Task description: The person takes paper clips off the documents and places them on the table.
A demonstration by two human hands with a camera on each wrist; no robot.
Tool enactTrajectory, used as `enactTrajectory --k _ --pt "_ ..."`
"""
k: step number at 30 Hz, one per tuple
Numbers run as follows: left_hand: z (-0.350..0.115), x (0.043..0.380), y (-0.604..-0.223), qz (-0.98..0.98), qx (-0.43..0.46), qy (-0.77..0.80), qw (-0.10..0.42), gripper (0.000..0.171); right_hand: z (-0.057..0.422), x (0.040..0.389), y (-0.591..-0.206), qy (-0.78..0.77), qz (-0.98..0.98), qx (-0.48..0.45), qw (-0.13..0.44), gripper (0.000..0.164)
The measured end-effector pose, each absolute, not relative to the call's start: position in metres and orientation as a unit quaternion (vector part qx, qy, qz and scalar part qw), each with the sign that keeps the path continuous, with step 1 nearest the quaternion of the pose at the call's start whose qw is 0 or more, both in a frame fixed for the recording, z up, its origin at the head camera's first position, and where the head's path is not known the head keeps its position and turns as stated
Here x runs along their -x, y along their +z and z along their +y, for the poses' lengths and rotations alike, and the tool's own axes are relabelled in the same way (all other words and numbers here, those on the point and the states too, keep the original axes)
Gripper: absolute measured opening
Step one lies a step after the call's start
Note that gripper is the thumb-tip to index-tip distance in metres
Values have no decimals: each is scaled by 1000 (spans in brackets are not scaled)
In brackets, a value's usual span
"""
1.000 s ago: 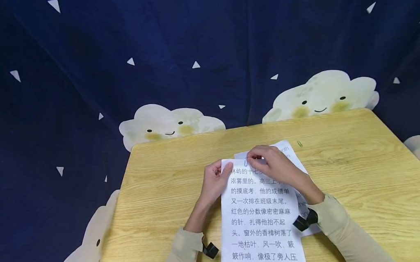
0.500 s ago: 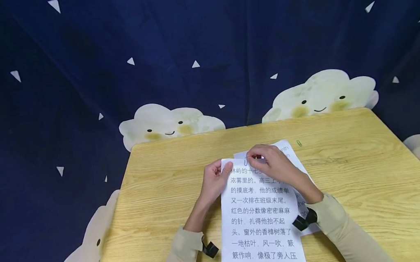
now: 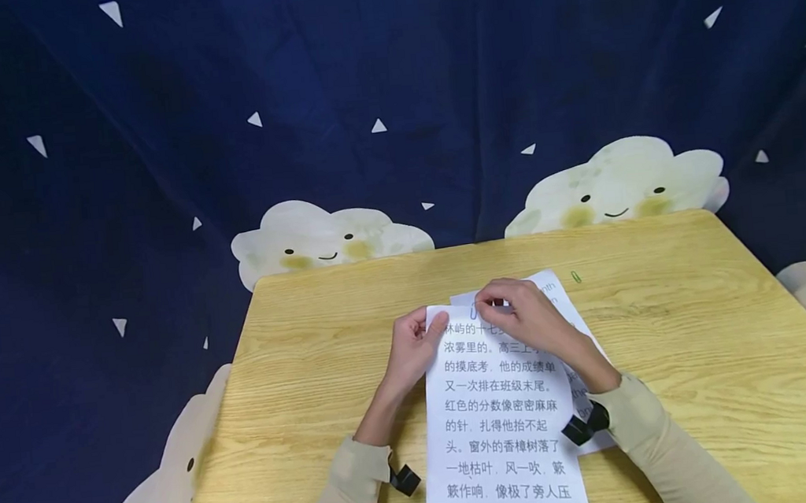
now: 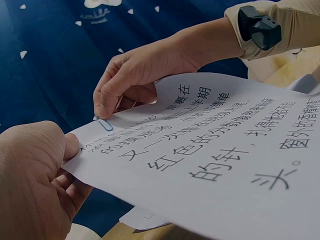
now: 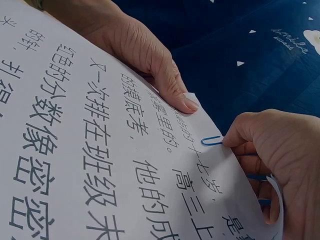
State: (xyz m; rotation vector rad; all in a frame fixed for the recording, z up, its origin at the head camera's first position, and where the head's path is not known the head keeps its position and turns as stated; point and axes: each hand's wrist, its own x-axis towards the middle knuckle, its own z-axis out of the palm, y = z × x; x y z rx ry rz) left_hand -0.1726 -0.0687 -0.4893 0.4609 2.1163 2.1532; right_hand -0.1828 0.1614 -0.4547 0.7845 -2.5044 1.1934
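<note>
A white sheet of paper (image 3: 506, 472) with large printed Chinese text is held up over the table. My left hand (image 3: 413, 341) grips its top left corner, thumb on the printed face and fingers behind. My right hand (image 3: 525, 317) pinches a blue paper clip (image 5: 210, 141) at the sheet's top edge, between thumb and index finger. One rounded end of the clip lies over the printed face, in from the edge. The right hand's other fingers curl behind the paper, with bits of blue showing between them in the right wrist view.
Another printed sheet (image 3: 546, 281), with English text, lies on the wooden table (image 3: 700, 323) partly under the held paper and right arm. Beyond it, to the right, is a green paper clip (image 3: 575, 276). A dark blue curtain (image 3: 332, 67) with clouds hangs behind the table.
</note>
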Motion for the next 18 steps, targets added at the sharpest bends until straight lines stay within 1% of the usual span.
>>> enactTrajectory --k 18 --pt "-68 174 -491 691 -147 706 46 27 161 185 -457 413 -857 -273 141 11"
